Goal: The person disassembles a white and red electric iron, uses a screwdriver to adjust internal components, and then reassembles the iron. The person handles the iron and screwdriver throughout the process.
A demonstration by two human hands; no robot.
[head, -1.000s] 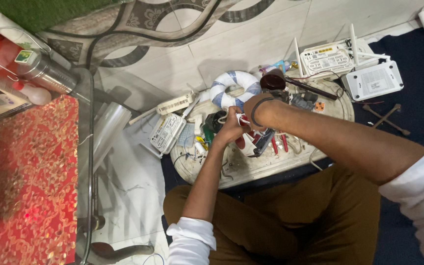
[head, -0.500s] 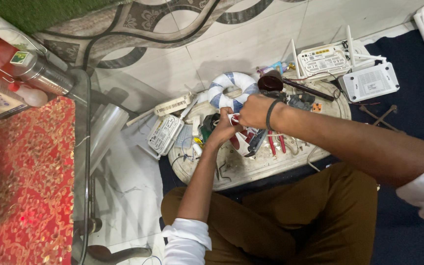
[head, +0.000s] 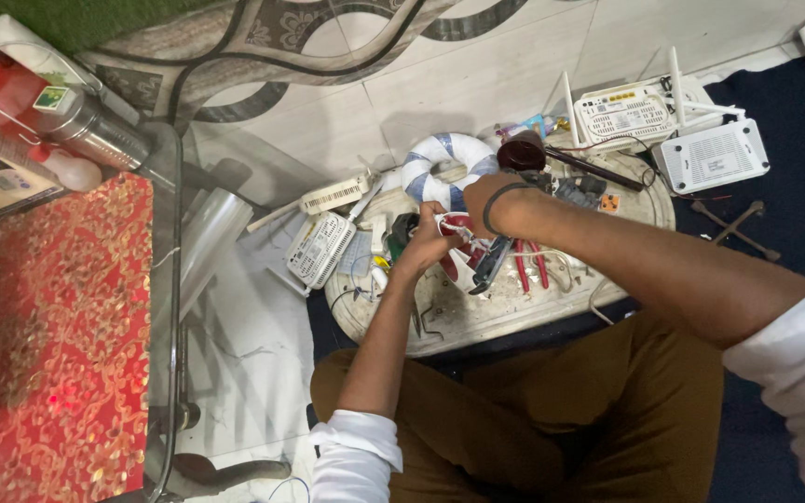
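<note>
Both hands (head: 463,219) lower now; two routers (head: 631,112).

Thin white wires (head: 454,226): small looped bundle, pinched between left hand (head: 424,244) and right hand (head: 479,197), held just above the round white bench (head: 477,321), near its middle. Ends hidden by fingers. Blue-white coil (head: 440,168) lies just beyond, far side.

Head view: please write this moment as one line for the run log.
left hand: pinching thin white wires | right hand: touching the same wires | below: red-handled pliers on round pale work board | beside: blue-and-white striped ring
</note>
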